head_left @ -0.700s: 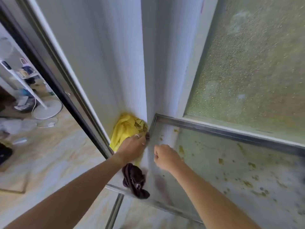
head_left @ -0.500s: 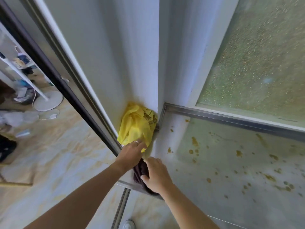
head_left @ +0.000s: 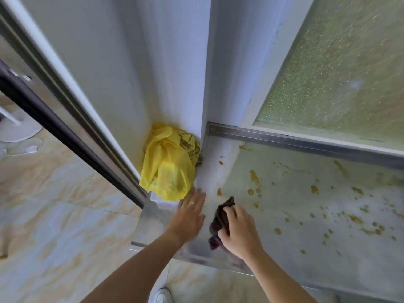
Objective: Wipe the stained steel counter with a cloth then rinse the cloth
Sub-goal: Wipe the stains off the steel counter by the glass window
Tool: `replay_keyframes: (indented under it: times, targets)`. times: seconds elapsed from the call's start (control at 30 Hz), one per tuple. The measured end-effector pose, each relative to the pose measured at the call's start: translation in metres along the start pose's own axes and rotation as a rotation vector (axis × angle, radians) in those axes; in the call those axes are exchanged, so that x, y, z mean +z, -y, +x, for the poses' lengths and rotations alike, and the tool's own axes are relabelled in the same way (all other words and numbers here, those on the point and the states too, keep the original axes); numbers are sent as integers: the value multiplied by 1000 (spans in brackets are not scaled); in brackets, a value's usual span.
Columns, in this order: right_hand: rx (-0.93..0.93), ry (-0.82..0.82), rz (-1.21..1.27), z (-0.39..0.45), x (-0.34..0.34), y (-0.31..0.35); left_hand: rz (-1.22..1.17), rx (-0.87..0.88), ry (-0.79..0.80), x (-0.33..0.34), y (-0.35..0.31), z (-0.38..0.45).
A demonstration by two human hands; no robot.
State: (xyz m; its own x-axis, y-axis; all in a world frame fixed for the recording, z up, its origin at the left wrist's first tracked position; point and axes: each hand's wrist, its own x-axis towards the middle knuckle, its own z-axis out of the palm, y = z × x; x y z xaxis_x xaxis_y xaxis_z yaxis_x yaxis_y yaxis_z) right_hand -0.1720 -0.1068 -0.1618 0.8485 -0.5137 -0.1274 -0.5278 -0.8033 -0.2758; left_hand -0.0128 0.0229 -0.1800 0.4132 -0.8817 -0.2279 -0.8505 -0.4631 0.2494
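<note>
The steel counter (head_left: 306, 243) fills the right half of the view and is speckled with yellow-brown stains (head_left: 254, 177). A dark brown cloth (head_left: 219, 219) lies crumpled on its left end. My right hand (head_left: 239, 231) grips the cloth, with my fingers curled over it. My left hand (head_left: 189, 212) lies flat on the counter's left corner with straight fingers and a ring, just left of the cloth and below a yellow bag.
A crumpled yellow plastic bag (head_left: 169, 162) sits in the corner against the white wall (head_left: 175, 62). A frosted window (head_left: 341, 68) rises behind the counter. A dark door frame (head_left: 65, 130) and tiled floor (head_left: 54, 215) lie to the left; a shoe (head_left: 162, 296) shows below.
My right hand has taken the dark cloth from the counter's left edge and brought it up onto the counter. My left hand has let go of the yellow bag and flattened on the counter.
</note>
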Motion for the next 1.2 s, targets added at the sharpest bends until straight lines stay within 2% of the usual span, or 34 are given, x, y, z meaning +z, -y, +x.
replay_keyframes:
  times: [0.03, 0.1, 0.2, 0.3, 0.53, 0.63, 0.7, 0.8, 0.87, 0.9, 0.97, 1.03, 1.07, 1.13, 1.2]
  targets:
    - [-79, 11, -29, 0, 10, -3, -13, -122, -12, 9, 0, 2]
    - [-139, -28, 37, -4, 35, -2, -11, -208, -68, 26, 3, 1]
    - [-169, -94, 93, -8, 67, 12, 1, -214, -157, 44, 6, -1]
    - [-135, -149, 99, 7, 73, 21, 18, -220, -160, 50, 8, 2]
    - [-133, -39, 63, 111, 49, 0, 23, -182, -211, 54, 13, 3]
    - [-53, -53, 18, 125, 38, -24, 29, -171, -245, 56, 13, 2]
    - [87, -69, -6, 118, 26, -47, 34, -170, -243, 55, 11, 1]
    - [278, -92, 53, 98, 2, -83, 41, -153, -258, 47, 8, 1]
    - [366, -201, 160, 90, -14, -97, 47, -133, -275, 38, 6, 8]
    - [357, -299, 211, 86, -19, -97, 33, -142, -277, 33, 4, 15]
    - [180, -392, 192, 73, -20, -84, -33, -188, -281, 20, -2, 34]
    - [-98, -274, 78, 55, -3, -62, -49, -209, -216, 15, -5, 56]
    - [-180, -189, 40, 46, 10, -51, -23, -207, -169, 17, -5, 63]
    - [-214, -112, 19, 38, 39, -41, 27, -206, -152, 26, -2, 71]
    - [-180, -119, 27, 49, 53, -40, 58, -209, -188, 37, 2, 71]
